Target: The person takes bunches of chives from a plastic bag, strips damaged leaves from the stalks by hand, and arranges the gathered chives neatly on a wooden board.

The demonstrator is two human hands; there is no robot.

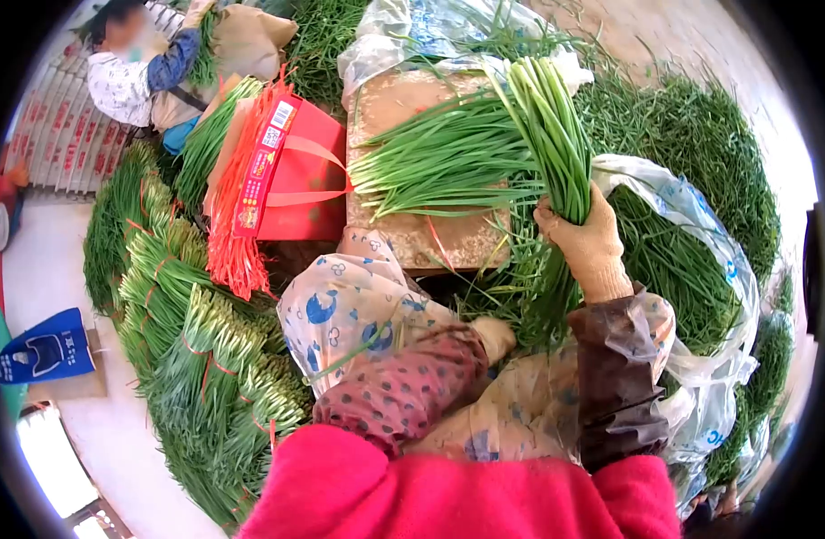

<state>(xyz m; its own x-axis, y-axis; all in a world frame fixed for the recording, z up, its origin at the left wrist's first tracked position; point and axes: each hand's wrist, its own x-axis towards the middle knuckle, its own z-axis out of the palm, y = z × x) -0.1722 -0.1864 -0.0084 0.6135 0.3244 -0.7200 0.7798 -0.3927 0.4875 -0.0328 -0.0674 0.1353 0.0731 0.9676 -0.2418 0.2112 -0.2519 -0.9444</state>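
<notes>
My right hand (585, 235), in a tan knit glove, is closed around a bunch of garlic chives (553, 135). The bunch stands upright, pale stem ends up, its leafy tips hanging below the hand. Low in front of my lap is my gloved left hand (495, 340), close to loose green leaves. Its fingers are hidden, so I cannot tell whether it grips anything. On a worn board (403, 97) lies another pile of garlic chives (448, 157), white ends to the left.
Left of the board stands a red box (309, 171) with red ties (237, 193) hung over it. Tied chive bundles (201, 350) are heaped at the left. Loose chives (691, 126) and a plastic bag (745, 269) lie right. A co-worker (125, 81) sits at upper left.
</notes>
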